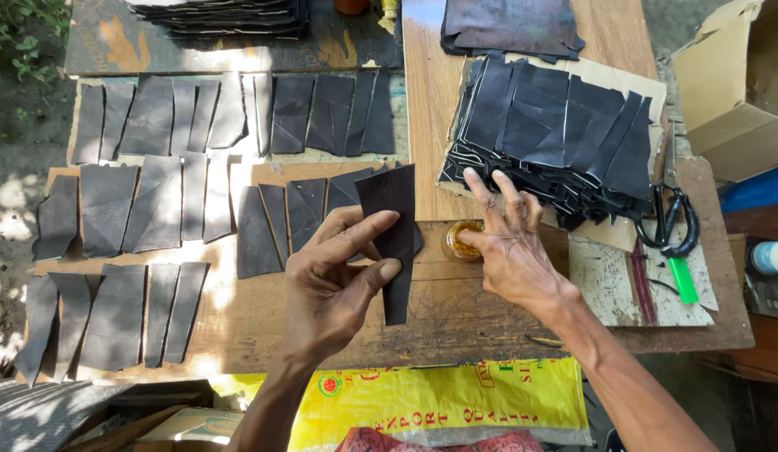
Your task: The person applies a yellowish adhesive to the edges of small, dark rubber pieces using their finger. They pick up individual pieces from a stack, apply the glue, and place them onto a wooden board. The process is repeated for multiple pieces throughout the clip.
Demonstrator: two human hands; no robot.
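A dark leather piece (392, 238), judged thin, light and floppy, is pinched between thumb and fingers of the left hand (335, 280), just left of the small glue jar (462, 240). The edges seem the best hold. The right hand (508, 243), fingers spread and holding nothing, touches that jar.

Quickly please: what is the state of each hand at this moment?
Left hand: closed, grip holding a dark leather piece.
Right hand: open, fingers spread, a finger at the small amber jar, holding nothing.
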